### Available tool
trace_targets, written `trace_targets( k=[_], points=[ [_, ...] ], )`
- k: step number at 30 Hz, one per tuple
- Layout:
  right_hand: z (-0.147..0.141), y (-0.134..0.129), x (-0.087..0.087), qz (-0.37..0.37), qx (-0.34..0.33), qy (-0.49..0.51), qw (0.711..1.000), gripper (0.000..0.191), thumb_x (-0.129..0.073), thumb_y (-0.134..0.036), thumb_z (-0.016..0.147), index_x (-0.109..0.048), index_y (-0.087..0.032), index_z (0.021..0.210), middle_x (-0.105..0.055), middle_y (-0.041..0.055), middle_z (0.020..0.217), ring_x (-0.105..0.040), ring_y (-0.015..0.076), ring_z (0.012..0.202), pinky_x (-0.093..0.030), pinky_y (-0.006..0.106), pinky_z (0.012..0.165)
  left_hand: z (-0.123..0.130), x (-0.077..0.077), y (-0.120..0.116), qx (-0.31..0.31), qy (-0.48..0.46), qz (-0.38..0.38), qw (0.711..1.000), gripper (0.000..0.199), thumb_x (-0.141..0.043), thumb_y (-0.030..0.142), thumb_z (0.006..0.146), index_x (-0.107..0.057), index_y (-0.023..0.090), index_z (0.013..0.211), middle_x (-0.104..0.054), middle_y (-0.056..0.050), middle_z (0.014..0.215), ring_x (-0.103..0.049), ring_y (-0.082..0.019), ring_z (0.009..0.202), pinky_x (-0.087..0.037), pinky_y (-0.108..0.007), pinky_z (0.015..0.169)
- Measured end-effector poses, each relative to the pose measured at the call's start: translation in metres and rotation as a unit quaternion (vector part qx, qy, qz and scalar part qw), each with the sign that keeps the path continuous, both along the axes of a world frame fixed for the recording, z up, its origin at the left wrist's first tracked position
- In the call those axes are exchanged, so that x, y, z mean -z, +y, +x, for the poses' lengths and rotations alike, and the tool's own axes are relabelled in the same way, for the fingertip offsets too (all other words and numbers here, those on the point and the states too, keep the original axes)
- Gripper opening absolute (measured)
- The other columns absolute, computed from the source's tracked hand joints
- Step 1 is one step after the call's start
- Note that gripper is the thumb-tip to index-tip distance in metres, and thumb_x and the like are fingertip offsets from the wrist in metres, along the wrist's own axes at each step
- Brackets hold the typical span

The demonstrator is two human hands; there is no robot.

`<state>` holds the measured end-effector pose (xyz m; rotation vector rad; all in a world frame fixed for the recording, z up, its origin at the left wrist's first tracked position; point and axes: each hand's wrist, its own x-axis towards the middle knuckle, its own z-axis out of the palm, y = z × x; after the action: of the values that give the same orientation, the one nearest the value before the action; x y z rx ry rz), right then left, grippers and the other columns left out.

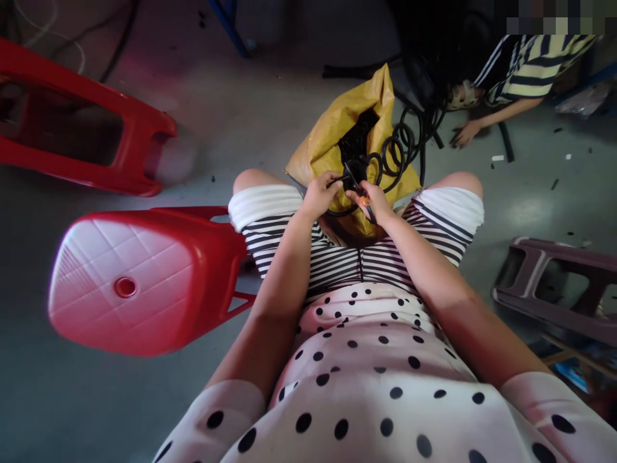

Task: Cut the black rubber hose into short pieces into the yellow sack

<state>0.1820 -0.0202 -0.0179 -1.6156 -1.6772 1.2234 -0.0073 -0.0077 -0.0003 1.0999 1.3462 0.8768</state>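
Observation:
Between my knees stands a yellow woven sack (328, 132) with its mouth open and black pieces inside. My left hand (322, 195) is closed, its fingertips pinching a thin black rubber strip (336, 182) over the sack's near edge. Close beside it, my right hand (377, 200) is wrapped round small scissors (365, 204) with orange and black handles, the blades pointing toward the sack mouth. Black coiled tubing (399, 146) loops over the sack's right side. Exactly where the blades meet the strip is too small to tell.
A red stool (125, 283) stands at my left, with another red stool (139, 138) on its side beyond it. A brown stool (554, 283) lies at the right. At the upper right, a co-worker's hand (466, 133) reaches to the floor near black tube pieces (506, 140).

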Motion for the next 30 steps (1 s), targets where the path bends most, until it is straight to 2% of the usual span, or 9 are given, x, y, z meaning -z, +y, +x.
trace_targets(
  k=[2, 5, 7, 11, 16, 20, 24, 27, 30],
  points=[
    [0.001, 0.001, 0.003, 0.0, 0.025, 0.021, 0.999, 0.062, -0.081, -0.079, 0.078, -0.049, -0.026, 0.075, -0.045, -0.0011, 0.066, -0.044, 0.0169, 0.065, -0.045, 0.034, 0.061, 0.003, -0.001, 0.0, -0.031, -0.029, -0.027, 0.999, 0.019, -0.083, 0.029, 0.087, -0.068, 0.019, 0.093, -0.059, 0.005, 0.065, -0.049, -0.009, 0.052, -0.038, -0.023, 0.053],
    [0.002, 0.0, 0.006, -0.051, 0.054, 0.069, 0.995, 0.06, -0.086, -0.076, 0.073, -0.055, -0.026, 0.084, -0.051, -0.002, 0.069, -0.05, 0.0171, 0.065, -0.048, 0.033, 0.06, 0.002, -0.005, 0.005, -0.151, -0.093, -0.052, 0.983, 0.032, -0.083, 0.046, 0.093, -0.063, 0.022, 0.097, -0.055, 0.007, 0.064, -0.044, -0.007, 0.046, -0.033, -0.022, 0.048],
    [0.002, -0.003, 0.006, -0.079, 0.04, 0.093, 0.992, 0.059, -0.089, -0.07, 0.068, -0.06, -0.025, 0.094, -0.057, -0.002, 0.073, -0.054, 0.0177, 0.067, -0.05, 0.033, 0.061, -0.004, -0.01, 0.01, -0.204, -0.124, -0.058, 0.969, 0.039, -0.078, 0.059, 0.096, -0.06, 0.024, 0.096, -0.05, 0.008, 0.061, -0.042, -0.007, 0.046, -0.033, -0.022, 0.046],
    [0.001, -0.009, -0.005, -0.063, 0.007, 0.121, 0.991, 0.059, -0.092, -0.051, 0.066, -0.062, -0.024, 0.109, -0.07, 0.0018, 0.088, -0.066, 0.0222, 0.083, -0.056, 0.037, 0.08, -0.018, -0.017, 0.017, -0.177, -0.166, -0.093, 0.965, 0.048, -0.069, 0.072, 0.098, -0.06, 0.026, 0.091, -0.041, 0.008, 0.054, -0.038, -0.008, 0.042, -0.031, -0.024, 0.04],
    [0.0, -0.012, -0.022, 0.02, 0.05, 0.113, 0.992, 0.052, -0.085, -0.037, 0.077, -0.06, -0.026, 0.121, -0.075, 0.0064, 0.105, -0.071, 0.0251, 0.092, -0.059, 0.044, 0.095, -0.023, -0.019, 0.018, -0.165, -0.209, -0.12, 0.956, 0.047, -0.068, 0.068, 0.101, -0.058, 0.025, 0.085, -0.039, 0.007, 0.053, -0.035, -0.008, 0.04, -0.03, -0.024, 0.037],
    [-0.003, -0.015, -0.029, 0.043, 0.065, 0.069, 0.995, 0.046, -0.08, -0.029, 0.079, -0.061, -0.028, 0.121, -0.073, 0.0052, 0.102, -0.072, 0.0276, 0.095, -0.059, 0.044, 0.095, -0.022, -0.02, 0.018, -0.161, -0.202, -0.134, 0.957, 0.047, -0.067, 0.066, 0.102, -0.055, 0.025, 0.082, -0.038, 0.007, 0.053, -0.034, -0.008, 0.04, -0.029, -0.024, 0.037],
    [-0.004, -0.016, -0.03, 0.041, 0.065, 0.069, 0.995, 0.049, -0.078, -0.025, 0.077, -0.063, -0.029, 0.124, -0.071, 0.0061, 0.106, -0.07, 0.0291, 0.098, -0.06, 0.044, 0.09, -0.02, -0.022, 0.016, -0.165, -0.201, -0.129, 0.957, 0.047, -0.069, 0.067, 0.101, -0.056, 0.025, 0.084, -0.039, 0.008, 0.053, -0.034, -0.007, 0.04, -0.029, -0.023, 0.037],
    [-0.001, -0.014, -0.022, 0.0, 0.021, 0.112, 0.993, 0.056, -0.077, -0.02, 0.07, -0.062, -0.029, 0.123, -0.075, 0.005, 0.112, -0.071, 0.0257, 0.093, -0.06, 0.04, 0.083, -0.02, -0.026, 0.016, -0.156, -0.201, -0.123, 0.959, 0.046, -0.07, 0.066, 0.1, -0.058, 0.025, 0.084, -0.04, 0.007, 0.055, -0.034, -0.006, 0.039, -0.028, -0.024, 0.036],
    [0.004, -0.008, -0.011, -0.07, -0.02, 0.137, 0.988, 0.055, -0.076, -0.018, 0.063, -0.061, -0.029, 0.115, -0.077, 0.0001, 0.102, -0.072, 0.0233, 0.091, -0.059, 0.035, 0.079, -0.024, -0.034, 0.016, -0.166, -0.203, -0.118, 0.958, 0.043, -0.071, 0.063, 0.101, -0.06, 0.024, 0.085, -0.042, 0.007, 0.056, -0.036, -0.006, 0.039, -0.028, -0.024, 0.036]
  ],
)
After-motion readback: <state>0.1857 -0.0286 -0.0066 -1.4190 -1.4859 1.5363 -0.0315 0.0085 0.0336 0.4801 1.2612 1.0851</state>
